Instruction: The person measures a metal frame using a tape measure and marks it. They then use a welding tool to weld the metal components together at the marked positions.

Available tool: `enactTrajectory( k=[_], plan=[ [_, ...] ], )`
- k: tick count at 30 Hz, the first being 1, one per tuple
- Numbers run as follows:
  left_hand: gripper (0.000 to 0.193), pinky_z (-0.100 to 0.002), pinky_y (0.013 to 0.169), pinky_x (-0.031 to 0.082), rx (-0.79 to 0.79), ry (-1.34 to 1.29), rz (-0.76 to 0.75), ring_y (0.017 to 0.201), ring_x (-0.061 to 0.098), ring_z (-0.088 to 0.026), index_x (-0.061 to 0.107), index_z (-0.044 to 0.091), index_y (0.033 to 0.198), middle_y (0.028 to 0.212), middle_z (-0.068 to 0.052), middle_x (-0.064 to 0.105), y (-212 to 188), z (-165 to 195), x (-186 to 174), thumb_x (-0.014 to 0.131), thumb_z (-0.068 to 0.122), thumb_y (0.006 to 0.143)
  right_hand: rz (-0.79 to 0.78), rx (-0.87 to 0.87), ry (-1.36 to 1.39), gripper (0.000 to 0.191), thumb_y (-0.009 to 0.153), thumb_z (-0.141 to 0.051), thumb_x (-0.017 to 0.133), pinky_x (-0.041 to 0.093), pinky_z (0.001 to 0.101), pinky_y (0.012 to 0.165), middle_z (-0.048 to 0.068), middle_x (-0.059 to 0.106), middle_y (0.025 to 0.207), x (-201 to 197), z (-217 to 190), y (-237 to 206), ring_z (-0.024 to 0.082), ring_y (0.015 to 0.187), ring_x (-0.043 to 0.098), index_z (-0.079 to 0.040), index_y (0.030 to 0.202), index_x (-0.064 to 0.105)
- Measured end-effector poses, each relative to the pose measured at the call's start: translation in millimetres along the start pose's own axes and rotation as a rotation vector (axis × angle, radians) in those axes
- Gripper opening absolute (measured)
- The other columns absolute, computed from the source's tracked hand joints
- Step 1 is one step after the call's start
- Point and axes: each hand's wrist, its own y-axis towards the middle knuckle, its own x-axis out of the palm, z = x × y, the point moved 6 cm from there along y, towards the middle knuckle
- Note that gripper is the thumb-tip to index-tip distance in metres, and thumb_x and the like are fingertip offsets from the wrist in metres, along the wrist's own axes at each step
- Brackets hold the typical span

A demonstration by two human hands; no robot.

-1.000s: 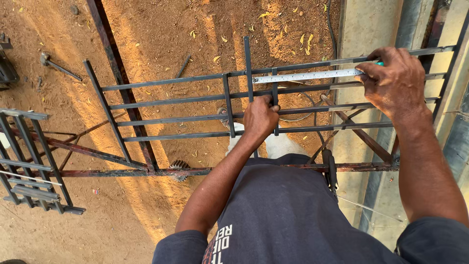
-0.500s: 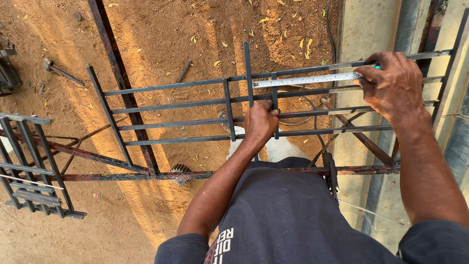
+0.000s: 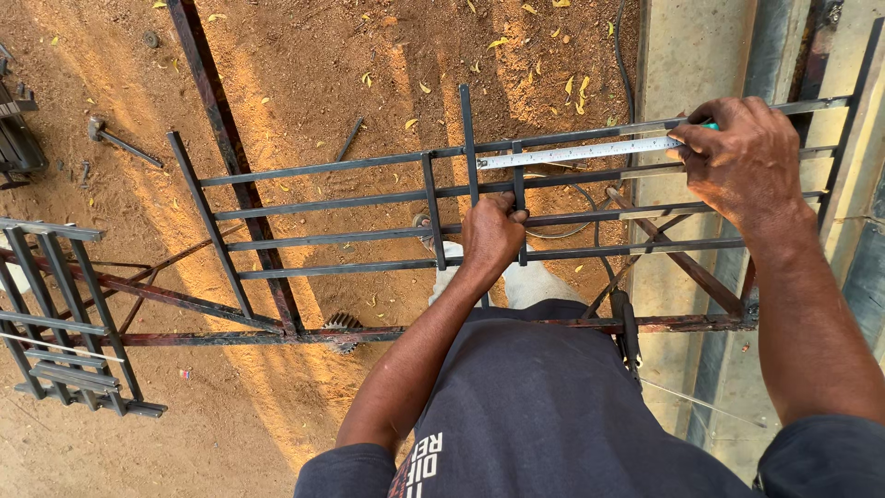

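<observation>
Steel rule laid along a metal grille

Hands work on a dark metal grille [image 3: 323, 207] of long horizontal bars joined by short uprights, which lies raised over bare reddish ground [image 3: 304, 83]. The person stands right against its near side, looking straight down.

The right hand [image 3: 742, 161] sits at the right end of the grille, its grip closed around the end of a long silver steel rule [image 3: 581, 151], fingers curled over the top. The rule runs leftward from that hand, lying flat along the upper bars, and its free end stops just beside a short upright bar [image 3: 519, 198].

The left hand [image 3: 490, 235] is lower and nearer the body, its grip closed around that same short upright bar, with fingers wrapped over it where it crosses the middle rails. So the rule lies between the two hands, held at one end by the right and ending just above the left.

A rusty frame [image 3: 230, 327] supports the grille from beneath. A second, smaller grille [image 3: 55, 323] rests to the left. Farther off on the dirt lies a hammer [image 3: 120, 138]. A concrete kerb [image 3: 691, 55] runs along the right side.
</observation>
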Motion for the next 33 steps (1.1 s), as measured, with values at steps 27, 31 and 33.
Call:
enactTrajectory(
  k=[27, 31, 33],
  plan=[
    [0.037, -0.044, 0.077, 0.064, 0.011, 0.003, 0.006, 0.094, 0.077, -0.029, 0.07, -0.005, 0.121, 0.116, -0.025, 0.073, 2.5, -5.7, 2.7, 0.073, 0.009, 0.087, 0.001, -0.002, -0.018, 0.015, 0.096, -0.023, 0.085, 0.055, 0.0345, 0.092, -0.001, 0.072, 0.112, -0.5, -2.5, 1.4, 0.017, 0.105, 0.065, -0.023, 0.111, 0.082],
    [0.037, -0.042, 0.073, 0.066, 0.019, -0.005, 0.009, 0.092, 0.077, -0.028, 0.07, -0.006, 0.12, 0.116, -0.024, 0.073, -0.2, 3.5, -3.2, 0.073, 0.009, 0.086, -0.003, 0.002, -0.001, 0.016, 0.096, -0.023, 0.085, 0.055, 0.0348, 0.092, 0.0, 0.072, 0.113, 2.0, -1.4, 0.0, 0.018, 0.105, 0.065, -0.023, 0.112, 0.082],
    [0.037, -0.042, 0.071, 0.065, 0.009, -0.014, 0.006, 0.089, 0.078, -0.028, 0.069, -0.005, 0.121, 0.113, -0.024, 0.073, -2.3, 9.1, -7.8, 0.072, 0.008, 0.087, 0.009, -0.003, -0.02, 0.014, 0.098, -0.023, 0.085, 0.055, 0.0341, 0.093, -0.001, 0.072, 0.113, 2.4, -0.2, -0.8, 0.017, 0.107, 0.066, -0.024, 0.111, 0.082]
  ],
)
